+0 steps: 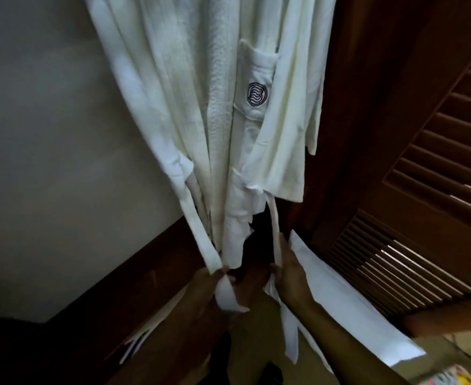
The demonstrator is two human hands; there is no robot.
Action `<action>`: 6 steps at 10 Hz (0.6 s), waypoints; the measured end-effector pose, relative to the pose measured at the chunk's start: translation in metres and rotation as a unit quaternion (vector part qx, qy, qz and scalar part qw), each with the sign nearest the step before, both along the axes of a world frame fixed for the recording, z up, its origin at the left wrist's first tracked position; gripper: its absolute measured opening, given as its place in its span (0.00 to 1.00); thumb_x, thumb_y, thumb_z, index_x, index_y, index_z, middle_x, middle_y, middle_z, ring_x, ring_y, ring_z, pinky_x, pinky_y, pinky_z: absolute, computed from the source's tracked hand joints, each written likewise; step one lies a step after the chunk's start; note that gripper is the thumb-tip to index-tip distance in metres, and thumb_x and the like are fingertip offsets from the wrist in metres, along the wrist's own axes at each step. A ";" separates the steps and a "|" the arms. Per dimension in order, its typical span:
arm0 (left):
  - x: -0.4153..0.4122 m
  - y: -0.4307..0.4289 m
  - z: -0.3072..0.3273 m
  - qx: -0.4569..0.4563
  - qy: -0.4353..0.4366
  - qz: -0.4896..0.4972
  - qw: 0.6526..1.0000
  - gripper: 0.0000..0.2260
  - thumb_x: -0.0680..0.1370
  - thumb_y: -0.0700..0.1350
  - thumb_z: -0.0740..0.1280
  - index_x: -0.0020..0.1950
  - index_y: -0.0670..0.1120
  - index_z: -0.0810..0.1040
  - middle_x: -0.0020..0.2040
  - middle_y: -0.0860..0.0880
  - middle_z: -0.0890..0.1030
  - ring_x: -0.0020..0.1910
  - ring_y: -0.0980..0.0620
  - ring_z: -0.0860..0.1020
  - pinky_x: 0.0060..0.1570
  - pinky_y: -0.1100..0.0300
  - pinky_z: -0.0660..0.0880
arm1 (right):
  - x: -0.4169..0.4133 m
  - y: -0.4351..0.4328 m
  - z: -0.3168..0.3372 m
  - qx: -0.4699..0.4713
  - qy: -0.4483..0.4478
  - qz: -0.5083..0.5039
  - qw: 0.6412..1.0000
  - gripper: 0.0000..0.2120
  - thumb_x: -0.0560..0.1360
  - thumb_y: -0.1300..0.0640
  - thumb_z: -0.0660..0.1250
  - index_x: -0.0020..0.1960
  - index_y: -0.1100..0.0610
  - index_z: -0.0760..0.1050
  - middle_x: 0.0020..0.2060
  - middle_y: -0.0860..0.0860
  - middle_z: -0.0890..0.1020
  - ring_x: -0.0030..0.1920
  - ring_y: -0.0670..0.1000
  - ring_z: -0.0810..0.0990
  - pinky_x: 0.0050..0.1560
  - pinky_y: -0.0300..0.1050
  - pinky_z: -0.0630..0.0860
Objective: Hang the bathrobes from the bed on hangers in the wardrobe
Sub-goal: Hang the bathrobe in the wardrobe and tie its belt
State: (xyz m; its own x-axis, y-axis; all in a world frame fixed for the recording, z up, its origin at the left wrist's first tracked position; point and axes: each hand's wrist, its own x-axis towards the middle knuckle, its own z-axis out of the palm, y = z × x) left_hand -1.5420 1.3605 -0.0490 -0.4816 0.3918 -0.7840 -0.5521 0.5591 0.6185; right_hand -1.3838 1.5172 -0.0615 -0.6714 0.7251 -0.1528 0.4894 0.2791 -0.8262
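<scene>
A white bathrobe (201, 93) hangs from above, its top and hanger out of view; a dark round logo marks its chest pocket (257, 90). Its belt (198, 226) runs down the left side. My left hand (214, 279) grips the left end of the belt low down. My right hand (287, 270) pinches the thin right strand of the belt (273, 218), with more white cloth bunched under it. Between my hands the robe's lower edge hangs in front of a dark gap.
A dark wooden louvred wardrobe door (423, 204) stands open on the right. A pale wall (48, 134) with a dark wooden skirting (117, 273) is on the left. A white sheet (353, 309) lies low on the right.
</scene>
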 end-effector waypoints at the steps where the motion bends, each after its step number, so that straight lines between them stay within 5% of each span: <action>1: 0.013 0.022 0.015 0.057 0.004 0.003 0.998 0.18 0.78 0.48 0.72 0.64 0.38 0.80 0.51 0.43 0.85 0.48 0.46 0.83 0.47 0.52 0.79 | -0.004 -0.020 0.018 0.012 0.061 0.075 0.995 0.27 0.81 0.37 0.59 0.69 0.55 0.74 0.64 0.47 0.77 0.64 0.46 0.76 0.66 0.30 0.66; 2: 0.025 0.034 0.016 0.147 0.017 0.074 0.986 0.12 0.83 0.46 0.65 0.64 0.43 0.79 0.56 0.40 0.83 0.52 0.46 0.83 0.57 0.46 0.80 | -0.010 -0.023 0.019 0.060 0.012 0.148 0.987 0.19 0.81 0.43 0.61 0.57 0.56 0.83 0.52 0.53 0.82 0.54 0.50 0.80 0.57 0.45 0.76; 3: 0.041 0.046 0.034 0.195 -0.032 0.059 0.978 0.13 0.86 0.51 0.59 0.59 0.43 0.77 0.45 0.46 0.83 0.36 0.54 0.85 0.34 0.60 0.81 | -0.012 -0.020 0.029 0.080 0.003 0.190 0.978 0.15 0.81 0.46 0.65 0.56 0.56 0.83 0.51 0.51 0.80 0.50 0.48 0.78 0.51 0.44 0.76; 4: 0.044 0.055 0.053 0.212 -0.042 0.061 0.974 0.15 0.86 0.54 0.57 0.52 0.46 0.76 0.38 0.51 0.84 0.31 0.58 0.83 0.26 0.66 0.77 | -0.013 -0.017 0.038 0.107 -0.012 0.199 0.974 0.14 0.81 0.48 0.65 0.56 0.58 0.82 0.52 0.53 0.79 0.51 0.51 0.78 0.51 0.47 0.76; 5: 0.022 0.066 0.037 0.236 -0.057 0.100 0.965 0.19 0.84 0.54 0.61 0.65 0.41 0.77 0.58 0.38 0.83 0.49 0.45 0.82 0.41 0.58 0.80 | -0.017 -0.010 0.056 0.009 -0.074 0.210 0.975 0.12 0.80 0.53 0.63 0.55 0.58 0.81 0.52 0.54 0.81 0.50 0.53 0.80 0.52 0.49 0.77; 6: 0.014 0.070 0.037 0.258 -0.058 0.102 0.959 0.23 0.82 0.54 0.64 0.71 0.40 0.75 0.58 0.39 0.83 0.54 0.42 0.82 0.46 0.51 0.79 | -0.019 -0.003 0.065 -0.044 -0.097 0.218 0.970 0.12 0.81 0.54 0.61 0.53 0.61 0.79 0.49 0.55 0.81 0.48 0.54 0.80 0.48 0.47 0.74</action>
